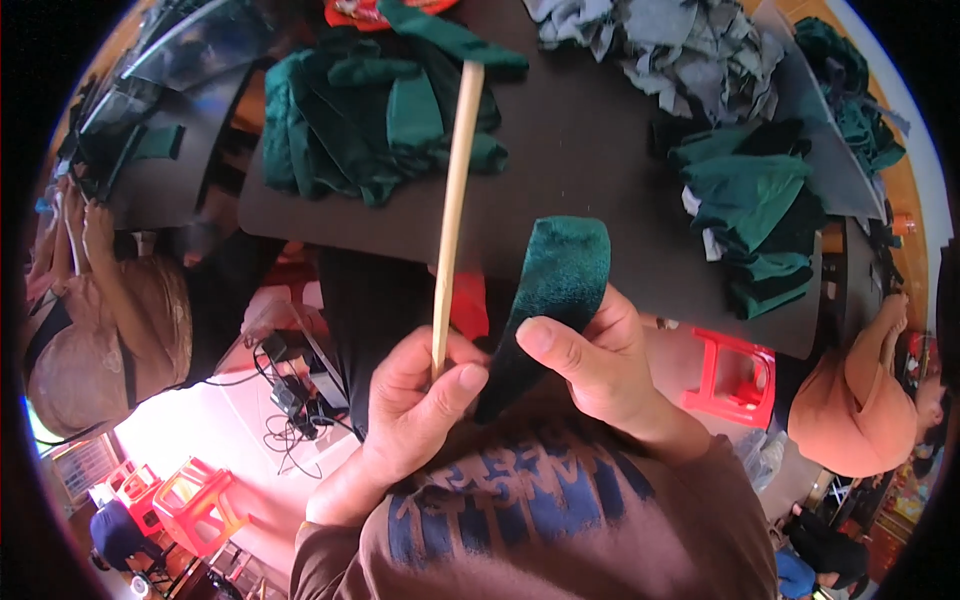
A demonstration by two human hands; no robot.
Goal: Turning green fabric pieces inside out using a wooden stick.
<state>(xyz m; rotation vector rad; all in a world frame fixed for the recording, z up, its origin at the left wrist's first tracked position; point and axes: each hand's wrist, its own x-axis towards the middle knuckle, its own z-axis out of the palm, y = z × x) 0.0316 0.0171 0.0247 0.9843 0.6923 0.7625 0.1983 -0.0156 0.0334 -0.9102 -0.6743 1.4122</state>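
The person's left hand (415,405) was closed, thumb against fingers, round the near end of a long, slender, pale wooden stick (457,200), whose far end pointed over the dark, smooth-topped counter (590,150). The right hand (600,370) was pinched, thumb uppermost, on a curved dark-green velvety strip (562,270), held just beside the stick. I could not tell whether the left fingers touched the strip. Beyond lay a heap of dark-green velvety cloth (345,140).
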